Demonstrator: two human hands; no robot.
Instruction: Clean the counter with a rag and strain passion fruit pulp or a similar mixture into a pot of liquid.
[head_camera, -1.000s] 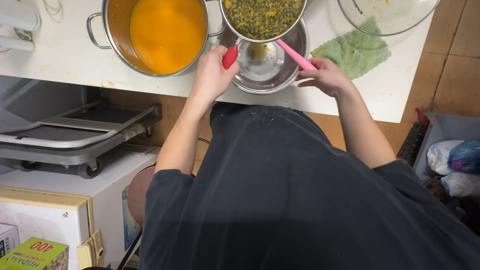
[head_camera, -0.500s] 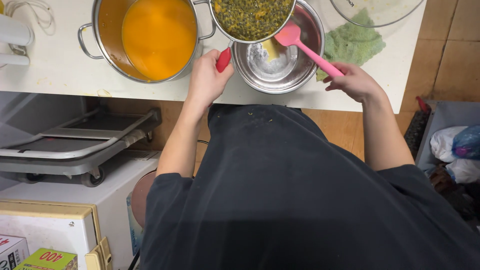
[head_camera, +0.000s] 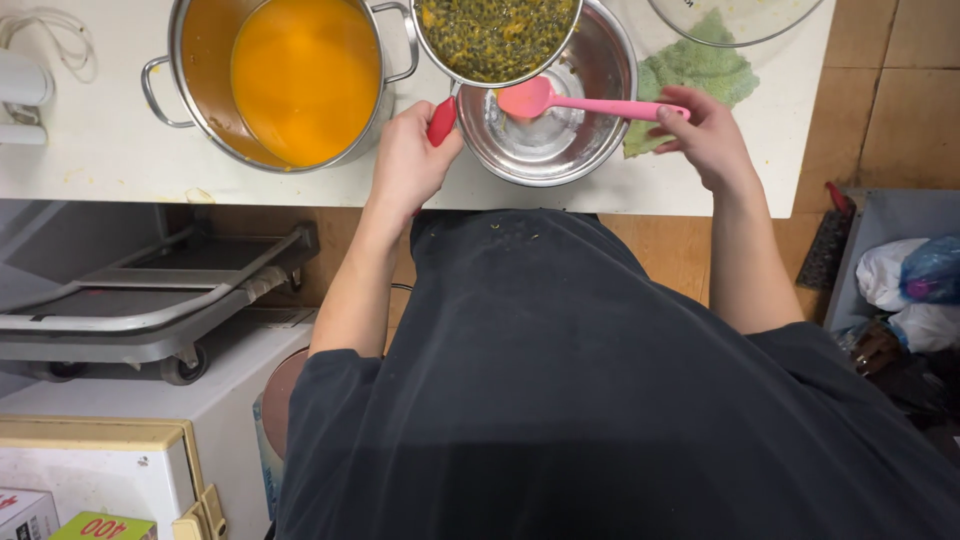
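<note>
My left hand (head_camera: 405, 160) grips the red handle (head_camera: 441, 120) of a metal sieve (head_camera: 495, 35) full of dark seeds and yellow pulp. The sieve hangs over a steel bowl (head_camera: 590, 120) on the white counter (head_camera: 90, 160). My right hand (head_camera: 705, 135) holds a pink spatula (head_camera: 580, 102) by its handle, level, with the blade under the sieve's bottom, above the bowl. A steel pot (head_camera: 270, 80) of orange liquid stands left of the bowl.
A green cloth (head_camera: 700, 75) lies right of the bowl, below a glass bowl (head_camera: 735, 20). A white appliance with a cord (head_camera: 25, 80) sits at the counter's left. A flat trolley (head_camera: 150, 300) and boxes stand below left; a bin with bags (head_camera: 910, 280) stands right.
The spatula has swung from pointing up at the sieve's rim to lying level under the sieve. My right hand has moved up and right. The view has shifted down a little.
</note>
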